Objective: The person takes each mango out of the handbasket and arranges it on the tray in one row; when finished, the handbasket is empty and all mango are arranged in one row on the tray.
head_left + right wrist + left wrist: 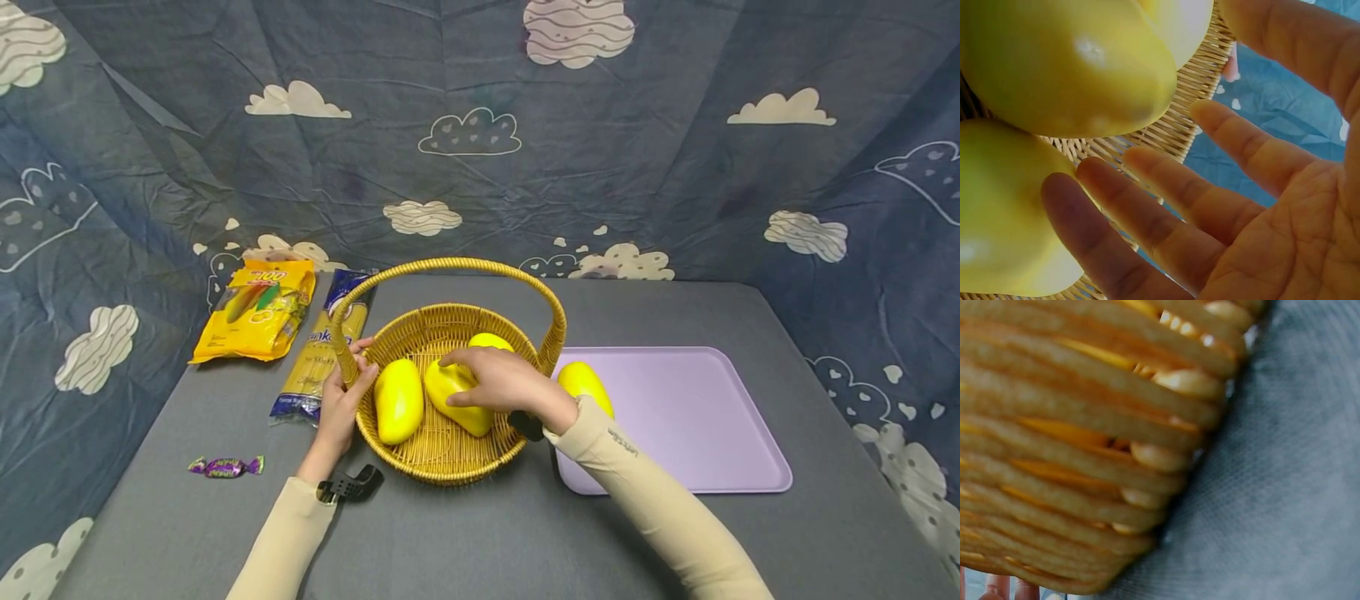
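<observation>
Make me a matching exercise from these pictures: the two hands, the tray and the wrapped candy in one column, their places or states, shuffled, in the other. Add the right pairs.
Things:
1. Left hand
2. Right hand
3. Tray
4. Wrapped candy

Places or states:
A. Right of the basket, with one mango on it
B. On the table, left of both hands
C. Over another mango, the one in the middle of the basket
D. Holding the side of the basket

Right pairs: 1-D, 2-C, 3-A, 4-B
</observation>
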Motion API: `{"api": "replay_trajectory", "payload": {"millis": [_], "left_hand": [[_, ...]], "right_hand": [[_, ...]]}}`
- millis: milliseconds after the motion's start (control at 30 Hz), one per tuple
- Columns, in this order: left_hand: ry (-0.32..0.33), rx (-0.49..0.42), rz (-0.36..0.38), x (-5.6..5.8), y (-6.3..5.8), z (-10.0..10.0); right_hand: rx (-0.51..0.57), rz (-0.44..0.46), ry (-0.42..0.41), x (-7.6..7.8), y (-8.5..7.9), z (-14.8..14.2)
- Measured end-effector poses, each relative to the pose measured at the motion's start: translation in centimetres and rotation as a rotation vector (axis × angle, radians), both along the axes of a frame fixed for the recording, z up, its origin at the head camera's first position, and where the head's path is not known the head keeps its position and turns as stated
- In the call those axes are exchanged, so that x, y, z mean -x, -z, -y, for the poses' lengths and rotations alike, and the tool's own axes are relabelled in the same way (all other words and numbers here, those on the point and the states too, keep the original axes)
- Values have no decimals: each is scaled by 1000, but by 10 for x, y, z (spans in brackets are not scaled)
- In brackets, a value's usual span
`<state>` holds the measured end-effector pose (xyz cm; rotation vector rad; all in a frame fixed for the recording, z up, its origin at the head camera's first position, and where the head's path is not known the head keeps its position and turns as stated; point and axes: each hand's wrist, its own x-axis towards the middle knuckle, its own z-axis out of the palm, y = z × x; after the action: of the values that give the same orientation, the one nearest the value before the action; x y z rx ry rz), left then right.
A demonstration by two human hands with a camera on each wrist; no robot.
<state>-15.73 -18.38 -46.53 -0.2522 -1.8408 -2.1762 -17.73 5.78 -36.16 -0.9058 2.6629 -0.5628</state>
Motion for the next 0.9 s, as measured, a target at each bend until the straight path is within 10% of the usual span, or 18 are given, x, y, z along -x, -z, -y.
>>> {"api": "replay_trajectory", "payload": {"millis": [900], "left_hand": [[-4, 4, 6, 0, 0, 0]], "right_hand": [[-112, 72, -17, 8, 14, 19]]}}
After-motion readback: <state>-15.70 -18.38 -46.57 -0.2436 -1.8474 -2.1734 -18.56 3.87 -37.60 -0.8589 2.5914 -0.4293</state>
